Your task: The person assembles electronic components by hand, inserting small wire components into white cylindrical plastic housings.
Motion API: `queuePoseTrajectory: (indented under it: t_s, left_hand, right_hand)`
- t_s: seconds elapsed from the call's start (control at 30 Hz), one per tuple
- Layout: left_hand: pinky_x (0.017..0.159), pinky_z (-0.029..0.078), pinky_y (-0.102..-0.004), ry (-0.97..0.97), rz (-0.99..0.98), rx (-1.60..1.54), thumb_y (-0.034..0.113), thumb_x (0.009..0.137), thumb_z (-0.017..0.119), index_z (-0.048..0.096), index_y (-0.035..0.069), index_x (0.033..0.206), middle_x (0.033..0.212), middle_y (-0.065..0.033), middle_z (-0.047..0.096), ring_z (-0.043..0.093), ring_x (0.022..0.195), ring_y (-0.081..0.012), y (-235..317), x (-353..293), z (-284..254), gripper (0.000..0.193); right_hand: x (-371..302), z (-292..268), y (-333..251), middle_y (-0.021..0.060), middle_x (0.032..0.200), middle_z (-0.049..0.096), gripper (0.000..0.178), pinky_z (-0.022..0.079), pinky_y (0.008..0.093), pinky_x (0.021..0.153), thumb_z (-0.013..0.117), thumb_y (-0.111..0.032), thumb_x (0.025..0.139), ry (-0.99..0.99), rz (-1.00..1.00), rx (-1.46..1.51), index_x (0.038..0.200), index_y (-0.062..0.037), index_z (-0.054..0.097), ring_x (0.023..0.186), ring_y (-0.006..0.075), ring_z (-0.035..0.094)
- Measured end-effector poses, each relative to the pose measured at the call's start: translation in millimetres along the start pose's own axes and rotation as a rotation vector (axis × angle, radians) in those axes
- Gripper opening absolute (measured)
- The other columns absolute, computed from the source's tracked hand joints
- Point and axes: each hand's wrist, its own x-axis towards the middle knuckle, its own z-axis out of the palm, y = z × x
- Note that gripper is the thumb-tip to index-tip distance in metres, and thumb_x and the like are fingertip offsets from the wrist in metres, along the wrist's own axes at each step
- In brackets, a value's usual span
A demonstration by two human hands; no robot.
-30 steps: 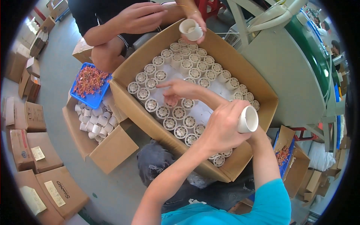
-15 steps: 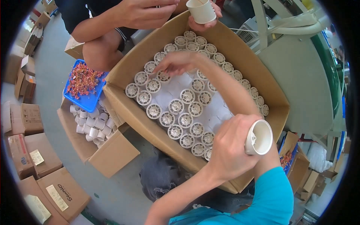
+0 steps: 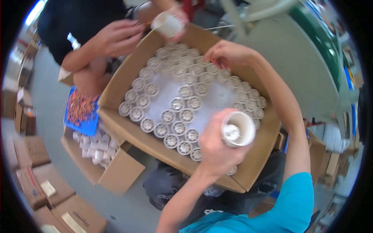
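Observation:
My left hand (image 3: 218, 149) is wrapped round a white plastic cup (image 3: 244, 125), its open mouth tilted up and a small white post showing inside. The cup is above the near right part of a big cardboard box (image 3: 149, 149). Inside the box stand many round white parts (image 3: 171, 140) with slotted faces, in rows on a pale sheet (image 3: 210, 105). Over the far right rows my right hand (image 3: 229, 54) reaches down with bent fingers drawn together. A small red bit shows at its fingertips; blur hides what it is.
Across the box a co-worker's hands (image 3: 120, 37) hold another white cup (image 3: 168, 24) and a thin orange-red piece. At left, a blue tray (image 3: 87, 126) of red-orange wired pieces rests on an open carton (image 3: 83, 161) of white cylinders. Cartons (image 3: 33, 149) line the left; a grey table (image 3: 299, 58) stands right.
My right hand has moved from the box's far left rows to its far right rows. My left hand still holds the cup. The view has shifted, and the co-worker's cup appears further left.

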Motion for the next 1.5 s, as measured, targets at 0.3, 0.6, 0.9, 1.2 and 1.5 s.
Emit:
queuePoseTrajectory:
  t_s: [0.3,0.6,0.9,1.2,1.5]
  left_hand:
    - [0.081,0.052,-0.0284,-0.088,-0.127,0.028,0.001,0.081,0.075,0.057,0.001,0.105,0.097,-0.0075,0.064,0.061,0.088,-0.0137,-13.8,-7.3,32.1,0.031]
    - [0.083,0.049,-0.0324,-0.426,0.111,0.455,0.009,0.082,0.077,0.054,-0.003,0.116,0.099,-0.0098,0.062,0.059,0.090,-0.0194,-55.8,-56.3,70.5,0.043]
    - [0.085,0.048,-0.0361,-0.465,0.133,0.620,0.011,0.081,0.077,0.055,-0.004,0.114,0.097,-0.0123,0.064,0.060,0.089,-0.0235,-75.1,-55.4,61.0,0.042]
    - [0.085,0.048,-0.0373,-0.492,0.101,0.802,0.010,0.081,0.076,0.054,-0.005,0.117,0.102,-0.0149,0.063,0.060,0.092,-0.0239,-81.6,-57.2,63.2,0.044]
    - [0.082,0.049,-0.0369,-0.450,0.102,0.912,0.010,0.081,0.076,0.055,-0.005,0.114,0.102,-0.0136,0.063,0.060,0.091,-0.0235,-82.3,-50.8,63.0,0.042]
  right_hand:
    - [-416.6,65.7,161.5,0.0139,0.098,0.064,0.020,0.054,0.0268,0.060,0.058,-0.001,0.088,0.580,-0.407,0.811,0.107,0.0010,0.060,0.079,0.0153,0.064]
    - [-591.2,238.2,373.2,0.0049,0.069,0.063,0.019,0.048,0.0238,0.055,0.070,-0.019,0.088,0.844,0.225,0.904,0.089,-0.0009,0.070,0.068,0.0118,0.061]
    - [-530.7,303.5,555.6,0.0053,0.105,0.073,0.031,0.054,0.0422,0.075,0.061,-0.037,0.090,0.419,1.180,-0.257,0.107,-0.0135,0.073,0.099,0.0251,0.069]
    - [-499.1,341.3,686.0,-0.0003,0.154,0.035,0.083,0.027,0.0480,0.108,0.065,-0.065,0.075,0.243,1.685,-0.060,0.143,-0.0198,0.046,0.143,0.0218,0.028]
    - [-484.1,371.3,713.5,-0.0014,0.152,0.040,0.070,0.032,0.0411,0.103,0.059,-0.059,0.085,0.427,1.556,-0.132,0.144,-0.0235,0.046,0.141,0.0225,0.034]
